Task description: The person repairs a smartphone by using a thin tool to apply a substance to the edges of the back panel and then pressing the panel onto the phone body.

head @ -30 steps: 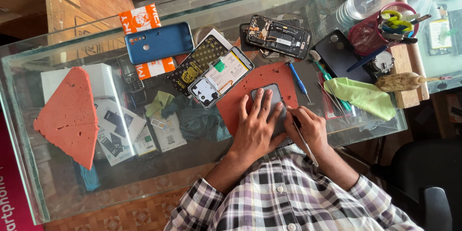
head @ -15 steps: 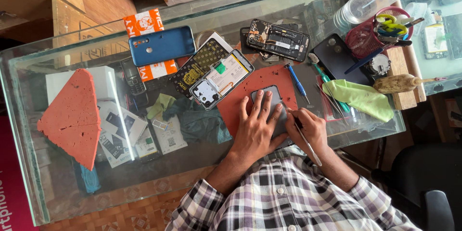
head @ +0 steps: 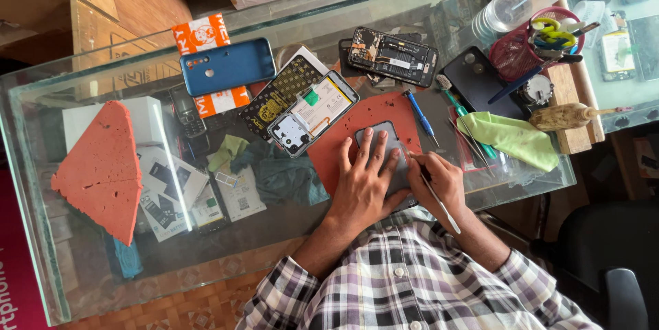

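On the red mat [head: 371, 114] the left hand [head: 362, 186] presses flat, fingers spread, on the grey phone [head: 384, 139]; the right hand [head: 439, 179] pinches a thin metal pry tool [head: 439, 205] at its edge; the phone looks light, stiff, slippery, fragile; best held by its sides.

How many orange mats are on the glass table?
2: a triangular orange mat at the left, and another orange mat under the grey phone the left hand presses.

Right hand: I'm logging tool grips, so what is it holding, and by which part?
The right hand holds a thin metal pry tool near its working end, the handle trailing back past the wrist.
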